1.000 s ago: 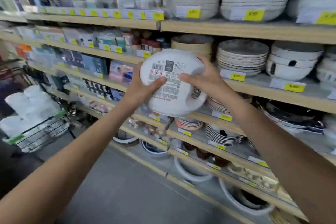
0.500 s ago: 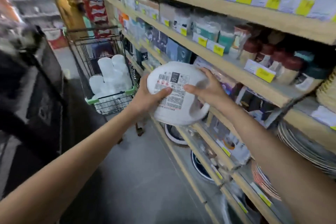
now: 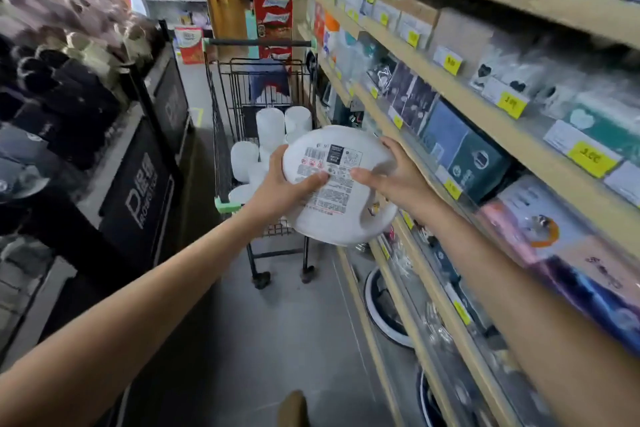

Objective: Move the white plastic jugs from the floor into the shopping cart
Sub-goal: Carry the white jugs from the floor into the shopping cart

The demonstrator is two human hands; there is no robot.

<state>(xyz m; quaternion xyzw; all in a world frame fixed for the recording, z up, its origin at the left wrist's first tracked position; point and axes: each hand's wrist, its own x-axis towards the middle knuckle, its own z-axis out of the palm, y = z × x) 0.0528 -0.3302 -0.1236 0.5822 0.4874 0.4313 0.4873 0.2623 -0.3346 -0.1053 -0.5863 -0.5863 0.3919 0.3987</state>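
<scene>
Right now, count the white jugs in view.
6. One jug between left hand and right hand; five in the cart: two at back, two mid-left, one front-left. More may be hidden.

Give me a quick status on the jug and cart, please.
Holding white jug in left hand and right hand. Held up before shopping cart, more jugs inside it. Path to cart looks clear.

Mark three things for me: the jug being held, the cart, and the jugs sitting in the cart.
held jug (image 3: 329,229), head view, on its bare white side below the label.
cart (image 3: 259,43), head view, on the dark handle bar.
jugs in the cart (image 3: 270,122), head view, on one upright white jug at the back.
</scene>
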